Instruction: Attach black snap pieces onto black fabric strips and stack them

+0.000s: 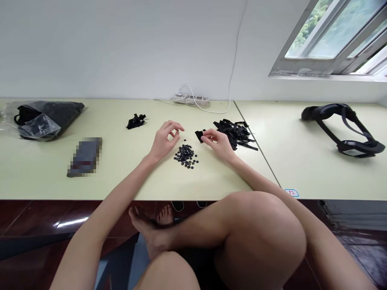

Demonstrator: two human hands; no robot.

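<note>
My right hand (218,141) pinches a short black fabric strip (199,136) between thumb and fingertips, just above the table. Beside that hand, to its right, lies a loose pile of black strips (236,132). My left hand (167,139) is raised with thumb and fingers curved and apart; nothing shows between them. Between and slightly nearer than both hands is a heap of small round black pieces (185,155), like buttons or washers, some with a visible centre hole. One single round piece sits near the left fingertips. Farther left rests a smaller bunch of black strips (136,121).
A clear plastic bag with black material (51,119) and a blurred dark flat object (85,157) lie on the left. Against the wall sits a power strip (192,99) with a white cable. A black headset (343,129) lies at right, past the table seam.
</note>
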